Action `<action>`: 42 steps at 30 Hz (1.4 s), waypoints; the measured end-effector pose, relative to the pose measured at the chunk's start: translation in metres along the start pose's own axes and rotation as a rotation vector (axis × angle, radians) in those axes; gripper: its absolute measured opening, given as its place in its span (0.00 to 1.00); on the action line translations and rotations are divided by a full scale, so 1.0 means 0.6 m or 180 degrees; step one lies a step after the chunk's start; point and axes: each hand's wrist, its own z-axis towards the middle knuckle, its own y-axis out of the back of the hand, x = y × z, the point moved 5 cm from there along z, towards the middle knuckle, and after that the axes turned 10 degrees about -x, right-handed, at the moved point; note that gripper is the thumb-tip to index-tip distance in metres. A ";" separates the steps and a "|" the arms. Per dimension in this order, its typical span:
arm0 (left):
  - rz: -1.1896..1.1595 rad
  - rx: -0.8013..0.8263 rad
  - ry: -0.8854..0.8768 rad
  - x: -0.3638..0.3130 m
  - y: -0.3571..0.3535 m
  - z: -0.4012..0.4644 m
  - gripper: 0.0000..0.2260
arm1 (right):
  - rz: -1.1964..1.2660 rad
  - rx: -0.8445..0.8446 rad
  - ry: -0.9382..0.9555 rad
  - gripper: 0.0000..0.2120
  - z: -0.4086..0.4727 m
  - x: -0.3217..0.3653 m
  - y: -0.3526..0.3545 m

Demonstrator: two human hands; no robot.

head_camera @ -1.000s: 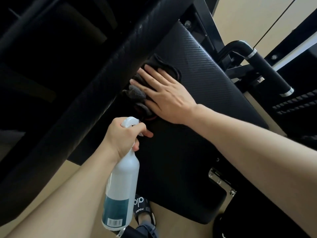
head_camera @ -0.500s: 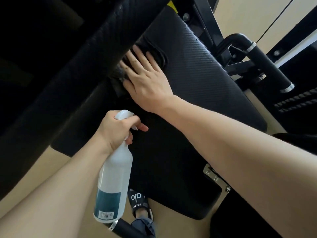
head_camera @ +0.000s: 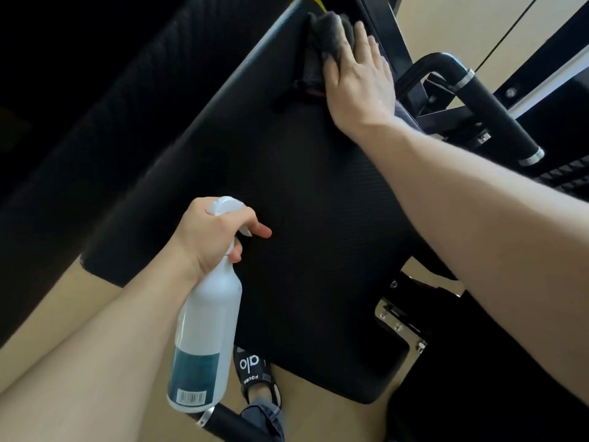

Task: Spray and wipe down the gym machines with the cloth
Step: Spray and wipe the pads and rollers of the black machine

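Since the frame 0.5 s ago, the right hand [head_camera: 357, 81] has slid the grey cloth [head_camera: 331, 36] up the black seat pad [head_camera: 302, 202] to its far end, at the top centre of the frame. That hand lies flat with its fingers straight and close together, pressing down — the cloth sits under the fingertips and bunches out past them toward the pad's upper edge, with a darker fold trailing down beside the thumb side of the palm. The left hand [head_camera: 210, 237], at centre left, grips the neck of the white spray bottle [head_camera: 204, 333]; its thumb and lower fingers wrap the neck while 1 finger points out over the trigger. The bottle hangs upright below the fist, its teal label and barcode facing the camera, apart from the pad's surface. At the upper right stands a black padded handle [head_camera: 490, 106] with silver collars. A sandalled foot [head_camera: 258, 374] shows at bottom centre on the tan floor [head_camera: 63, 307].
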 end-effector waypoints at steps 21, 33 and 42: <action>0.1002 0.1116 -0.0174 -0.033 -0.121 -0.014 0.09 | -0.0199 -0.0012 -0.0042 0.28 -0.137 -0.060 0.001; 0.0936 0.1134 -0.0076 -0.039 -0.123 -0.021 0.09 | -0.0087 -0.0249 -0.0699 0.28 -0.288 -0.073 0.001; 0.0816 0.1133 -0.0023 -0.035 -0.127 -0.016 0.07 | -0.0182 -0.0006 0.0173 0.28 -0.226 -0.055 0.000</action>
